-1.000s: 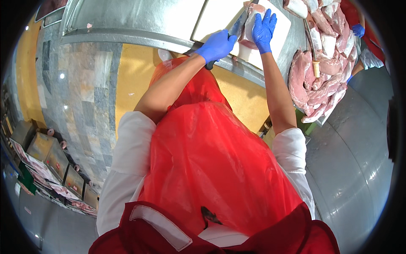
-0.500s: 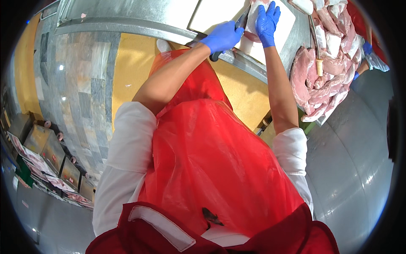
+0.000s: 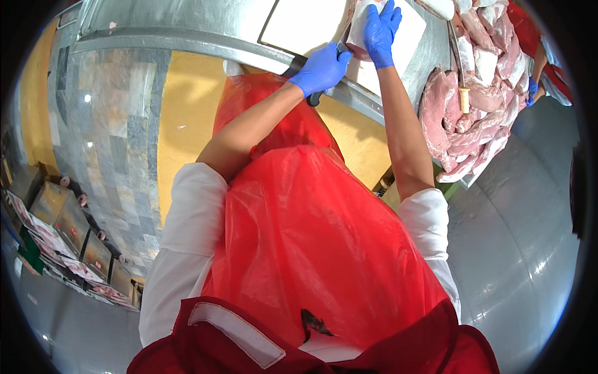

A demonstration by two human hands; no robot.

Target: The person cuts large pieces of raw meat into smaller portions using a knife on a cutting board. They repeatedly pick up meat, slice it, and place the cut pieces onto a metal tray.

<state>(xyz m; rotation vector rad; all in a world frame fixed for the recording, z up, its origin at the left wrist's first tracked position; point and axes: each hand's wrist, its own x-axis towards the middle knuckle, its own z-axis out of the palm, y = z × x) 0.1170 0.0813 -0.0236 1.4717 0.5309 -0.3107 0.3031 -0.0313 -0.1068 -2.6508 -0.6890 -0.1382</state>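
Both hands wear blue gloves. Left hand (image 3: pixel 322 67) grips a dark-handled knife (image 3: pixel 328 68), its blade angled up toward the meat (image 3: pixel 363 30). Right hand (image 3: pixel 380 32) lies flat on that pale slab, fingers spread, pressing it to the white board (image 3: pixel 311 25) on the steel counter (image 3: pixel 187 38). More pink cuts (image 3: pixel 464 112) lie heaped to the right.

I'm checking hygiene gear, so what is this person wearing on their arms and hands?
Both hands, left and right, wear blue disposable gloves ending at the wrists. The forearms are bare. Short white sleeves cover the upper arms, beside a red plastic apron.
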